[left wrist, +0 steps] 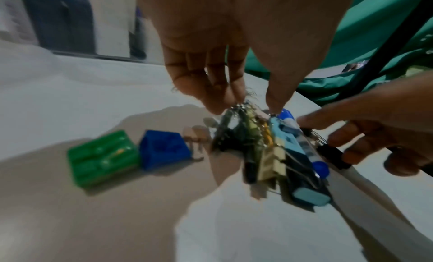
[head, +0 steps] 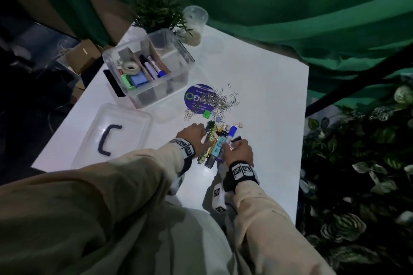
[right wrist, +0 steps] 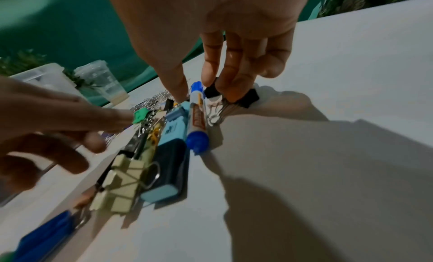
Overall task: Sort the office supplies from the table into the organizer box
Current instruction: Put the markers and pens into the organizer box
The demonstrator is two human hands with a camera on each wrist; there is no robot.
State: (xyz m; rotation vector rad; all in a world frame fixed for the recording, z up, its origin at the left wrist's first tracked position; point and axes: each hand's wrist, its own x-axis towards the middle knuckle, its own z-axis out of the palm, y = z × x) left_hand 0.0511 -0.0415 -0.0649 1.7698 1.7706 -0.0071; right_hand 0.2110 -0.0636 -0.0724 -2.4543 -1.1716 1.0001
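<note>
On table [head: 257, 86], right fingers [right wrist: 234, 80] pinching black binder clips [right wrist: 251, 97], left fingers [left wrist: 211, 92] spread

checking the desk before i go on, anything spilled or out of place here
Yes: paper clips lie scattered loose over the white table and across a round purple sticker, outside the organizer box. Nothing looks damaged.

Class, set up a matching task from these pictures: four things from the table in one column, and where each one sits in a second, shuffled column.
Things:
1. roll of white tape
2. clear plastic lid with black handle
3. black binder clip
4. clear plastic cup

Places:
A. beside the potted plant
B. under the right hand fingers
C. inside the clear organizer box
D. flat on the table, nearer than the box

Pairs: 1-C, 2-D, 3-B, 4-A
</note>
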